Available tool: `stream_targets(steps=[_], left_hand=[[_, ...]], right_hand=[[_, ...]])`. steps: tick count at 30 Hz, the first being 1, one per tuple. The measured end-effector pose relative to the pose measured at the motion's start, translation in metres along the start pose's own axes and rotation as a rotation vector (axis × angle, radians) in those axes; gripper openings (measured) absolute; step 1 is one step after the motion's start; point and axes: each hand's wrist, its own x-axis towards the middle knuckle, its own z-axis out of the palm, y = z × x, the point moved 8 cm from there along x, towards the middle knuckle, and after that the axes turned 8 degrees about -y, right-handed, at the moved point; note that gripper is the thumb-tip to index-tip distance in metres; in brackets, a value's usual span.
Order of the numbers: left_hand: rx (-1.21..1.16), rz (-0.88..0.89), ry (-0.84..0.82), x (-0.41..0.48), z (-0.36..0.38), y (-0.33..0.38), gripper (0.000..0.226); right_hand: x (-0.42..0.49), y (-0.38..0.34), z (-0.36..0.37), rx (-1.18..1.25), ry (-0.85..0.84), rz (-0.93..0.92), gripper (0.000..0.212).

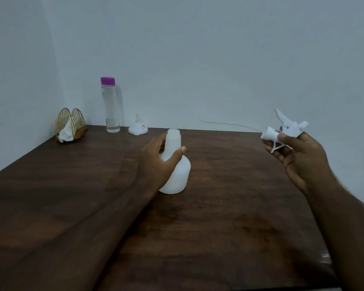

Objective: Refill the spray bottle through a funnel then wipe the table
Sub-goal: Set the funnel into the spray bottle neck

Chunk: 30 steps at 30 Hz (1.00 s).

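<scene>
Upright at frame centre, spray bottle (175, 164) with open neck, clamped by left hand (156, 162); spray head (286, 131) clamped in right hand (298, 154) at right; funnel (138, 127) up and left, behind, likely nearer the left hand.

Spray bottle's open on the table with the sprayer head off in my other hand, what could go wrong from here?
1. The spray bottle stands uncapped, steadied only by the left hand; a nudge could tip it.
2. The sprayer head in the right hand trails a long thin dip tube sideways; it may drip or snag.
3. The funnel and water bottle sit at the far edge of the table, so reaching across could knock the open bottle.
</scene>
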Motion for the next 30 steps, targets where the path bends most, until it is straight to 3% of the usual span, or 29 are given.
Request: stream_targets(steps=[3, 7, 10, 19, 25, 30], left_hand=[[0.01, -0.044, -0.077, 0.001, 0.011, -0.006, 0.043], [0.037, -0.113, -0.168, 0.0, 0.03, -0.015, 0.032], [0.044, -0.133, -0.23, -0.001, 0.039, -0.016, 0.034], [0.001, -0.159, -0.381, -0.005, 0.053, -0.021, 0.062], [0.003, -0.15, -0.421, -0.003, 0.056, -0.025, 0.069], [-0.013, -0.137, -0.397, -0.002, 0.054, -0.023, 0.068]], right_hand=[[-0.002, 0.007, -0.023, -0.318, 0.084, -0.034, 0.01], [-0.004, 0.009, -0.042, -0.926, 0.146, -0.078, 0.038], [0.001, 0.019, -0.05, -1.175, 0.099, -0.099, 0.031], [0.031, 0.054, -0.074, -1.575, -0.089, 0.016, 0.003], [0.025, 0.07, -0.051, -1.63, -0.226, 0.085, 0.04], [0.024, 0.074, -0.036, -1.602, -0.252, -0.01, 0.038]])
